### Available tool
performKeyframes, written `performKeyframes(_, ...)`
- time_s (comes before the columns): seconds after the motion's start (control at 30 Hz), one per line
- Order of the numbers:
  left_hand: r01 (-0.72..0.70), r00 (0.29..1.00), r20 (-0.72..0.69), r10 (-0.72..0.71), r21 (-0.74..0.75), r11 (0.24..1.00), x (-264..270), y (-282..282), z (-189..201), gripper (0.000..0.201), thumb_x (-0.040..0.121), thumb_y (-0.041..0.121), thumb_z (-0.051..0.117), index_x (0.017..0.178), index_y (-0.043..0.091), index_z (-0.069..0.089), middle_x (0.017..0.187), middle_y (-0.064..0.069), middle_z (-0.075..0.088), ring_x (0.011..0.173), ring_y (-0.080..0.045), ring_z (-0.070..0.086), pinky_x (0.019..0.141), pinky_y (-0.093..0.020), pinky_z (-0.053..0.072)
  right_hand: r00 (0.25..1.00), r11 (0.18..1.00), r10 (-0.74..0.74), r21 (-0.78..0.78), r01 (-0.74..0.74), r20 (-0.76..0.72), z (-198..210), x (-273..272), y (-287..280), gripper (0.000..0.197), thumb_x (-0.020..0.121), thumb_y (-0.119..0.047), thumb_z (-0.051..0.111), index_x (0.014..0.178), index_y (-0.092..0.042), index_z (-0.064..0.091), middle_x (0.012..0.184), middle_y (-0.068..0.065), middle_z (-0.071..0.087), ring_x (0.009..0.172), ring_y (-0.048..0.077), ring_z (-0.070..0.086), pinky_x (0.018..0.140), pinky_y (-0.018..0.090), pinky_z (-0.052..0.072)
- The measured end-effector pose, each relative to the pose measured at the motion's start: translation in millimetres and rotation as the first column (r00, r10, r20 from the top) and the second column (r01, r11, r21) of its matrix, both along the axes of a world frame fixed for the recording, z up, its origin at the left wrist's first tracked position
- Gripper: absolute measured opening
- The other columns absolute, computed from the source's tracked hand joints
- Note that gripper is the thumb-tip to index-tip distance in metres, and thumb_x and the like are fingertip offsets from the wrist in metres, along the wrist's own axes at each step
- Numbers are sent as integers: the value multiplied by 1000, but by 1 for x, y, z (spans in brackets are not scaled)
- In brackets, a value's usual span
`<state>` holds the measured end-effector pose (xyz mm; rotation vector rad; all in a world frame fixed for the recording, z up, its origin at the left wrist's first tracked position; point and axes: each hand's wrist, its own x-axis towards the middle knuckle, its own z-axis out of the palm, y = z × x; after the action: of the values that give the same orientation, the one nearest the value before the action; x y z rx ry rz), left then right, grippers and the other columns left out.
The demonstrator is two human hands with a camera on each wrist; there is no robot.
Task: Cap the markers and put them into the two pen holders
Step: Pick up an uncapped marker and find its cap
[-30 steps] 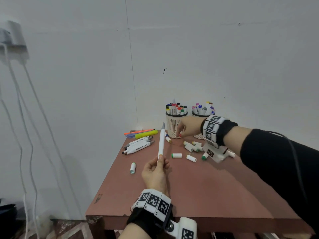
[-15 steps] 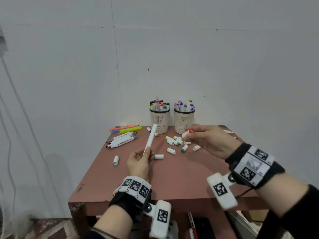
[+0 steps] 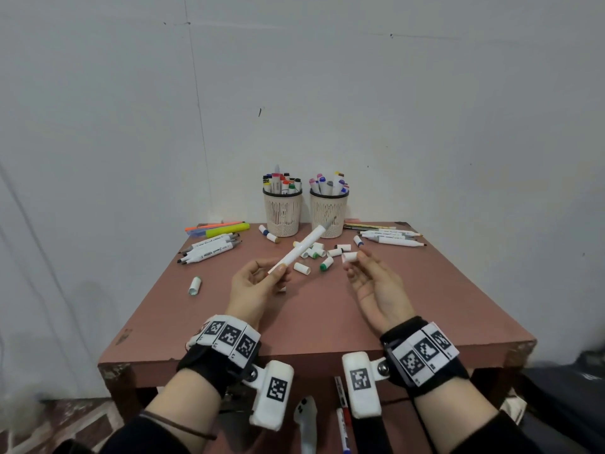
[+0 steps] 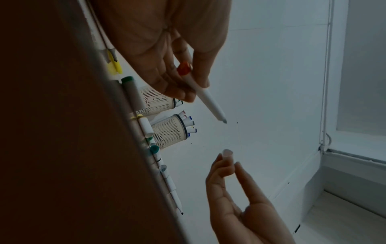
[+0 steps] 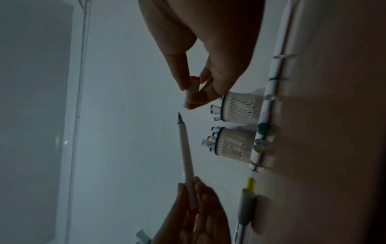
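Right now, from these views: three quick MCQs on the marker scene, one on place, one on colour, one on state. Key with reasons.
1. Where do the two pen holders stand?
A. the table's far edge, by the wall
B. the near edge
C. the floor

2. What colour is the closed end of the cap in the right hand?
A. blue
B. red
C. green

3. The tip of the marker in the left hand is:
A. capped
B. inside a holder
C. bare

Key: 1 A, holders stand against the wall; 2 B, right wrist view shows red; 3 C, grey tip exposed, cap held apart.
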<state>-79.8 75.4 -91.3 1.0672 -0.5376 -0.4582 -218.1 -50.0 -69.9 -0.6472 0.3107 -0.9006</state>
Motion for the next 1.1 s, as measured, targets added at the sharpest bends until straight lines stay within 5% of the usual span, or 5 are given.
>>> performKeyframes(0.2,-3,1000,17,2,31,1000,1,-4,-3,13,84,0,62,95,5,68,71,-6,72,65,-11,66,66,-20,54,994,998,-61,38,57,91,-6,2,-14,13,93,0,50,96,-8,59,77,10,69,63,15,66,59,20,54)
performKeyframes(0.53,4,999,47,-5,18,1000,1,-5,-6,12,85,-1,61,91,7,68,70,-6,71,65,-11,66,67,-18,55,975,975,-219,-20,220,32,-14,3,-23,13,91,0,55,93,-11,62,72,1,68,65,9,62,62,18,51)
performKeyframes(1.1,103,992,62,-110,103,989,-2,-4,-6,10,86,-1,59,90,4,66,68,-9,70,60,-14,64,60,-17,53,996,992,-91,-85,91,-1,-14,0,-17,22,86,12,54,89,-9,62,67,2,69,65,10,66,64,21,55)
